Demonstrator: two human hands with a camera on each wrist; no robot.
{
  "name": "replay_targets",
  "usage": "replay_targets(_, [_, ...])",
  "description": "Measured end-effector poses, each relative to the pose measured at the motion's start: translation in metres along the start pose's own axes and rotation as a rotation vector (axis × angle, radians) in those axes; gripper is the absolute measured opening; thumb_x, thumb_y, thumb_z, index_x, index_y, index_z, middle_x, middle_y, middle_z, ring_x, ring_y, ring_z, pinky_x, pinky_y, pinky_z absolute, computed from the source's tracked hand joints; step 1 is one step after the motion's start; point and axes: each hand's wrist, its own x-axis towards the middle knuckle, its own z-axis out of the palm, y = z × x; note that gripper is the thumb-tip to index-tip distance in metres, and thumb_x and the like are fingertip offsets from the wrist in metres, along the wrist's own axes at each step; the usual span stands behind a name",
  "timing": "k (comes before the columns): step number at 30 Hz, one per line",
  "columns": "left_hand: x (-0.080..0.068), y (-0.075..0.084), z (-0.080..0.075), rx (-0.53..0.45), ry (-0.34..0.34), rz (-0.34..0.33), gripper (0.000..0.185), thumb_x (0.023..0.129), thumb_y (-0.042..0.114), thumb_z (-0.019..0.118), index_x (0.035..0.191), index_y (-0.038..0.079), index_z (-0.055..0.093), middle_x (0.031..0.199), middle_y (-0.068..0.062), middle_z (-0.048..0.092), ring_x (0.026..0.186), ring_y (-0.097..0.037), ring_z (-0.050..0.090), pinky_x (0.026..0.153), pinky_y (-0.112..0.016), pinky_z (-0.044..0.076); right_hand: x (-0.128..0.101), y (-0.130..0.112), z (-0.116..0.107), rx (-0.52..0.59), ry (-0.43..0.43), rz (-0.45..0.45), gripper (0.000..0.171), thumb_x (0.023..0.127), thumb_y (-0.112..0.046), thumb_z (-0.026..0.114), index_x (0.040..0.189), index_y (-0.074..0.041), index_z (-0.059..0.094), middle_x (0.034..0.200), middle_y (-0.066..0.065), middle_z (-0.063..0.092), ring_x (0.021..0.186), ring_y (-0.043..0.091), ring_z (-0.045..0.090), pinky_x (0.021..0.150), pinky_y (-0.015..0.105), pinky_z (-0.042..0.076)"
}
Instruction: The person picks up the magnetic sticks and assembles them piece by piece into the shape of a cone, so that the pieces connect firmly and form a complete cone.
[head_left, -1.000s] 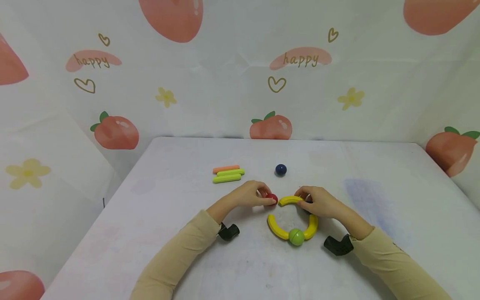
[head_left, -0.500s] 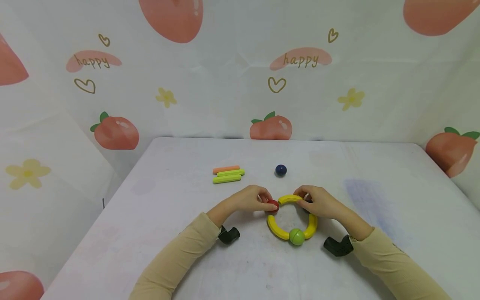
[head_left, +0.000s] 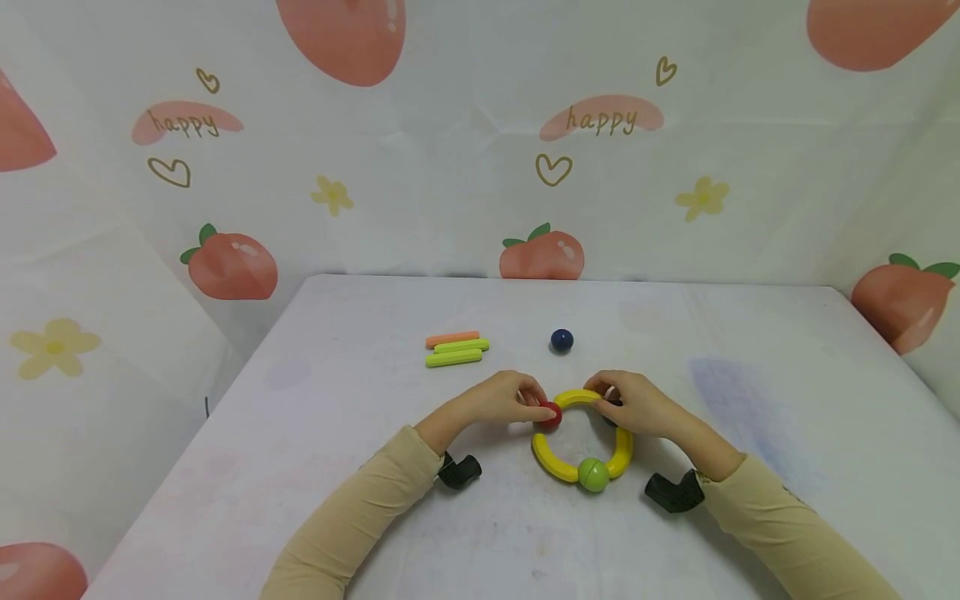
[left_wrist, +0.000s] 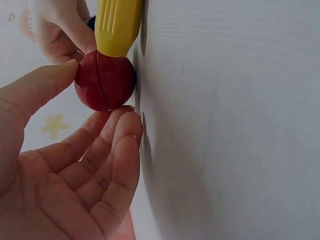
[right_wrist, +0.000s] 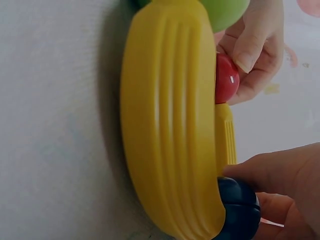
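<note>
In the head view my left hand (head_left: 510, 397) pinches a red ball (head_left: 552, 416) between thumb and fingers. The ball meets the left end of the far yellow curved piece (head_left: 576, 397); the left wrist view shows the red ball (left_wrist: 104, 80) against that ribbed yellow end (left_wrist: 117, 30). My right hand (head_left: 636, 403) grips a dark blue ball (right_wrist: 239, 207) at the far piece's other end, largely hidden in the head view. Two more yellow curved pieces, left (head_left: 552, 459) and right (head_left: 622, 452), flank a green ball (head_left: 593, 475). Together they form a ring, with a gap below the red ball.
Another dark blue ball (head_left: 562, 340) lies beyond the ring. An orange stick (head_left: 452, 339) and two yellow-green sticks (head_left: 453, 357) lie side by side at the back left. A printed cloth (head_left: 450, 167) hangs behind the white table (head_left: 420, 533).
My left hand has brought the red ball nearer and slightly right, against the far yellow piece's end. That piece has shifted slightly left. My right hand keeps its grip with little movement.
</note>
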Motion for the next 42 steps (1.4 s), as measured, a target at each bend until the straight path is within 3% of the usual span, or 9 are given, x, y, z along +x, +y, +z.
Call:
replay_targets(13, [0.009, 0.002, 0.003, 0.0, -0.014, 0.009, 0.032, 0.091, 0.032, 0.058, 0.113, 0.009, 0.064, 0.097, -0.005, 0.066, 0.071, -0.008, 0.055, 0.06, -0.018, 0.046, 0.004, -0.003, 0.003, 0.015, -0.001, -0.057, 0.016, 0.09, -0.007, 0.057, 0.105, -0.002, 0.062, 0.1, 0.011, 0.065, 0.08, 0.015, 0.057, 0.067, 0.022, 0.049])
replay_targets(21, [0.01, 0.005, 0.003, -0.009, -0.003, 0.007, 0.027, 0.09, 0.025, 0.06, 0.106, 0.005, 0.067, 0.08, 0.001, 0.059, 0.061, -0.006, 0.05, 0.054, -0.015, 0.042, 0.006, -0.004, 0.004, 0.018, -0.001, -0.064, 0.017, 0.089, -0.007, 0.059, 0.105, -0.003, 0.063, 0.101, 0.011, 0.066, 0.086, 0.02, 0.06, 0.074, 0.03, 0.053])
replay_targets(27, [0.01, 0.004, 0.002, -0.005, 0.01, -0.017, 0.025, 0.089, 0.025, 0.061, 0.103, 0.006, 0.068, 0.08, 0.002, 0.059, 0.066, -0.006, 0.049, 0.056, -0.015, 0.04, 0.0, -0.009, 0.003, 0.004, 0.088, -0.093, 0.019, 0.088, -0.007, 0.061, 0.106, -0.001, 0.062, 0.102, 0.012, 0.065, 0.088, 0.023, 0.06, 0.078, 0.037, 0.054])
replay_targets(31, [0.009, 0.002, 0.001, -0.012, 0.03, -0.047, 0.025, 0.088, 0.026, 0.062, 0.102, 0.006, 0.069, 0.081, 0.0, 0.061, 0.067, -0.007, 0.051, 0.057, -0.016, 0.041, -0.003, -0.012, 0.001, 0.007, 0.147, -0.127, 0.017, 0.087, -0.006, 0.062, 0.103, -0.002, 0.063, 0.097, 0.008, 0.065, 0.085, 0.018, 0.059, 0.077, 0.034, 0.053])
replay_targets(36, [0.009, -0.004, -0.002, -0.025, 0.063, -0.085, 0.027, 0.088, 0.027, 0.062, 0.104, 0.005, 0.068, 0.084, -0.002, 0.063, 0.068, -0.008, 0.053, 0.06, -0.016, 0.042, -0.005, -0.013, 0.002, 0.026, 0.094, -0.208, 0.015, 0.085, -0.01, 0.066, 0.099, -0.004, 0.064, 0.089, 0.002, 0.064, 0.077, 0.007, 0.054, 0.072, 0.025, 0.05])
replay_targets(42, [0.008, -0.007, -0.005, -0.009, 0.084, -0.089, 0.029, 0.087, 0.028, 0.062, 0.104, 0.005, 0.068, 0.081, 0.0, 0.06, 0.073, -0.008, 0.049, 0.061, -0.016, 0.039, -0.009, -0.015, 0.013, 0.051, -0.027, -0.32, 0.023, 0.083, -0.021, 0.07, 0.098, -0.005, 0.064, 0.093, 0.003, 0.066, 0.082, 0.014, 0.057, 0.075, 0.026, 0.05])
